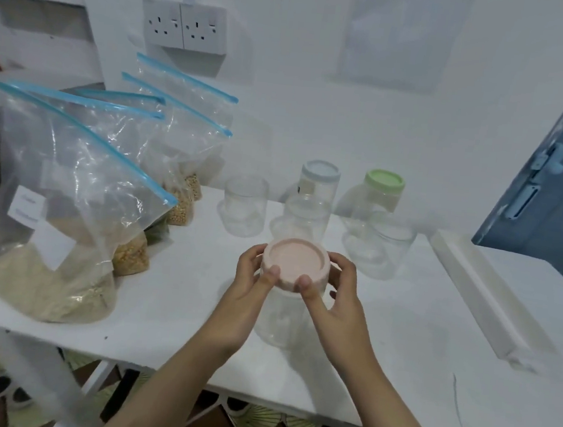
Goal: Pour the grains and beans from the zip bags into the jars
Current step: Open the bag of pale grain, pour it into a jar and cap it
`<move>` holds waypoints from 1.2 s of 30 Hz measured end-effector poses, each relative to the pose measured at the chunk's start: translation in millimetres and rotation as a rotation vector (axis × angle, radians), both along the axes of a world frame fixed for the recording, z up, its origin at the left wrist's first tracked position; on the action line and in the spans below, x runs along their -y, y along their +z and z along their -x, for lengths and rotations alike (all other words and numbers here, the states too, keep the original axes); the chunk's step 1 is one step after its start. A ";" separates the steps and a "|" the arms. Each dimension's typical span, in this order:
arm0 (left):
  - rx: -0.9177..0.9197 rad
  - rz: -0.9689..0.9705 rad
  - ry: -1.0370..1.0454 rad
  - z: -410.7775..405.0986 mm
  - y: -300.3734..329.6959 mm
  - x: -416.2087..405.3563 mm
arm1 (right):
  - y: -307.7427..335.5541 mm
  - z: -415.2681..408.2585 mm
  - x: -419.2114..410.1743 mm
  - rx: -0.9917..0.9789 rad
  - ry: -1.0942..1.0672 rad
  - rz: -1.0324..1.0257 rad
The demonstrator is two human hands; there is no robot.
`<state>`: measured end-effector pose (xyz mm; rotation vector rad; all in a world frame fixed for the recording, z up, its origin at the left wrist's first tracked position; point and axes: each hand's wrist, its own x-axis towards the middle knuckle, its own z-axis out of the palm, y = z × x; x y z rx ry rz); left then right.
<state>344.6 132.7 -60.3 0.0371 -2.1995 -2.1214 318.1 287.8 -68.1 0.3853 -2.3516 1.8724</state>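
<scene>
1. Two hands were clamped on one pink lid (295, 264) – the left hand (249, 281) curled round its 9 o'clock edge, the right hand (336, 287) round its 3 o'clock edge, both thumbs pressed on the near rim.
2. That lid sat atop a clear jar (278, 319), which stood on the white table (398, 345) near the middle of the view.
3. Five more clear jars stood behind it, from 11 to 1 o'clock: an open jar (244, 209), a second open jar (305, 217), a pale-blue-lidded jar (320, 181), a green-lidded jar (380, 192) and a third open jar (386, 249).
4. Zip bags with blue seals stood in a row along the table's 9 to 11 o'clock side – the nearest bag (55, 226) held pale grain, the next bag (131, 257) yellow kernels, and farther bags (181, 200) held round tan beans.
5. Twin wall sockets (184, 25) hung at 12 o'clock, and a blue door (557, 191) stood at 2 o'clock.
</scene>
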 end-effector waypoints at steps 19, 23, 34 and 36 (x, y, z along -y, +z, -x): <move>-0.045 0.103 -0.161 7.4 -10.0 20.2 | 2.1 27.7 -8.1 0.114 0.091 0.166; -0.070 0.084 -0.130 9.6 -15.4 21.4 | -5.5 11.3 -7.9 0.064 0.103 0.150; -0.108 0.040 -0.121 4.9 -23.2 14.0 | -6.1 6.4 -10.9 0.097 0.061 0.143; -0.119 0.054 -0.127 3.9 -23.1 13.1 | -5.8 7.1 -13.1 0.113 0.029 0.176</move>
